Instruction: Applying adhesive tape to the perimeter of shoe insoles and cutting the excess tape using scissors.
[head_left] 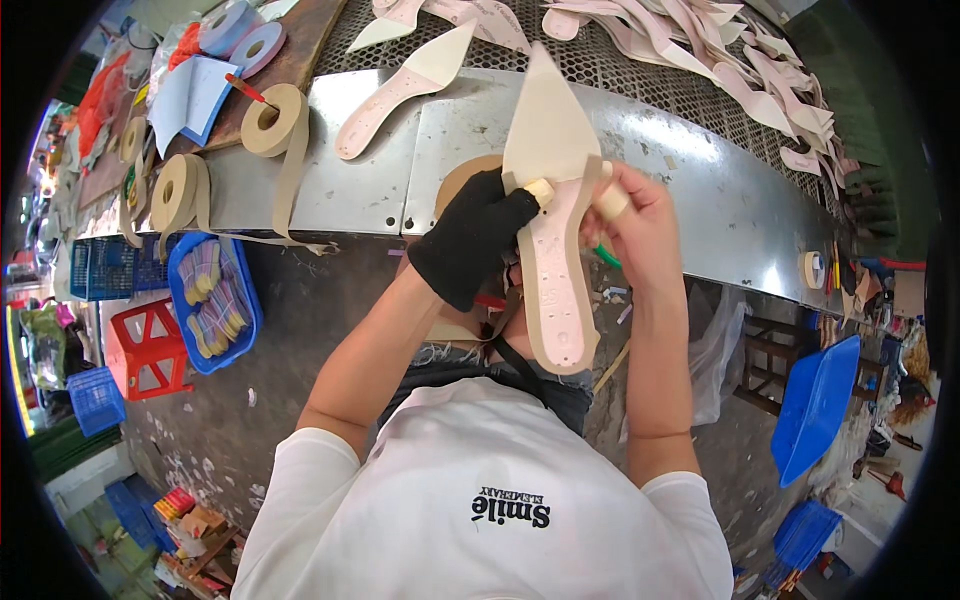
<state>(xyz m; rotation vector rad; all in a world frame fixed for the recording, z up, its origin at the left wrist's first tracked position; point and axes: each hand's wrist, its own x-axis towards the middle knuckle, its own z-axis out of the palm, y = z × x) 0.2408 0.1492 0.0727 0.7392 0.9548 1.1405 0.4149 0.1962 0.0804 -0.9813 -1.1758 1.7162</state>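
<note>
A pointed shoe insole point(558, 255), pink at the heel and cream at the toe, is held up over the near table edge, toe pointing away. A tan strip point(536, 320) borders its heel and waist. My left hand point(472, 235), in a black glove with a wrapped bare thumb, is closed round the insole's left side, thumb on top. At its right edge, my bare right hand point(637, 220) is closed in a pinch at the waist, tan tape round a finger. A small green object point(607, 256) shows beneath that hand; its kind is unclear.
Another insole point(405, 90) lies on the metal table edge point(690, 145). Piled insoles point(690, 45) cover the mesh at the far right. Tan tape rolls point(274, 120) stand at the left. Below are a blue basket point(255, 330), a red stool point(150, 350) and a blue tray point(815, 410).
</note>
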